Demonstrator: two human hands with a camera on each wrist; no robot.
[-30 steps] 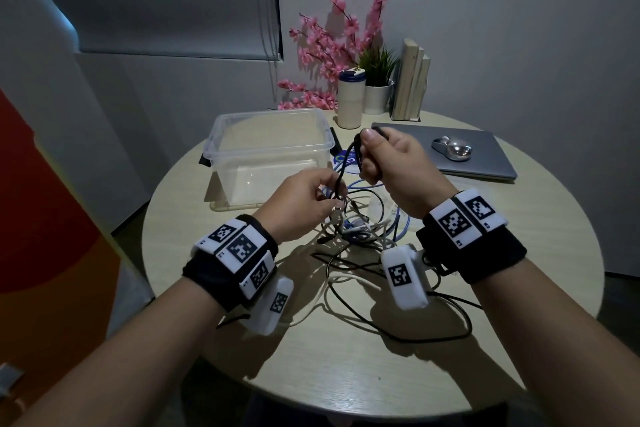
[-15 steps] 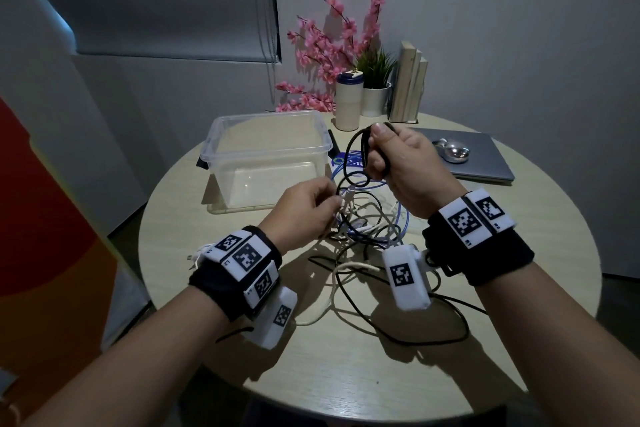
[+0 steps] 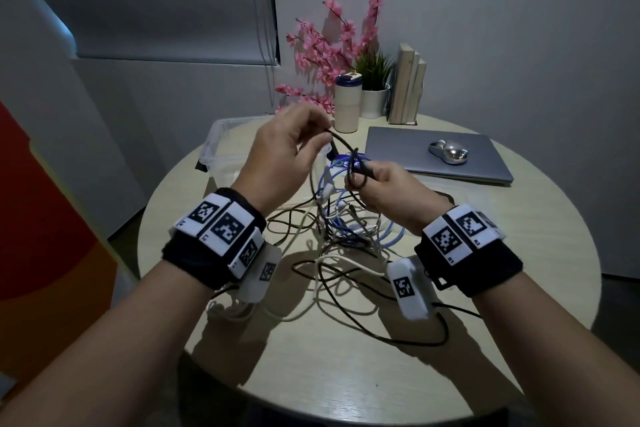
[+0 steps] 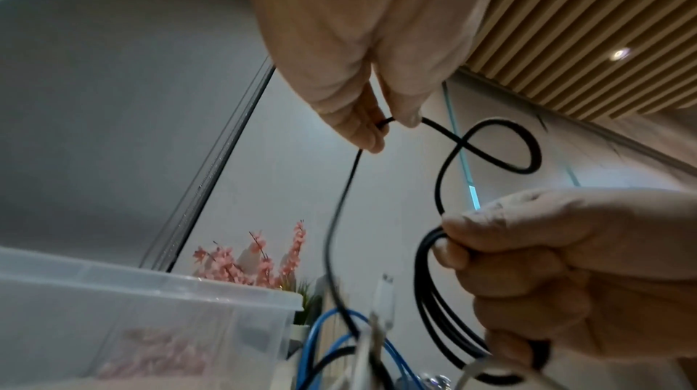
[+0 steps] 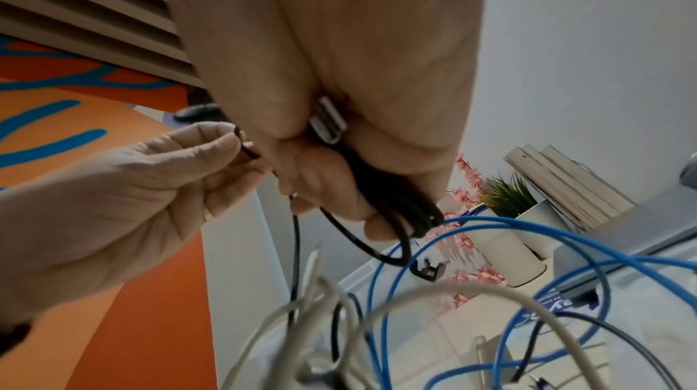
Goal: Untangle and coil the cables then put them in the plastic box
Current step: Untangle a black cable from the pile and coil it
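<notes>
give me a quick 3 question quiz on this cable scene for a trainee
1. True or false: the left hand pinches the black cable.
2. What does the right hand hold?
A. a small coil of the black cable
B. the mouse
C. the plastic box
3. Fill in: the blue cable still lies in the tangle on the ____.

Key:
1. True.
2. A.
3. table. The plastic box behind the left hand shows no cable inside, and the mouse sits on the closed laptop.
</notes>
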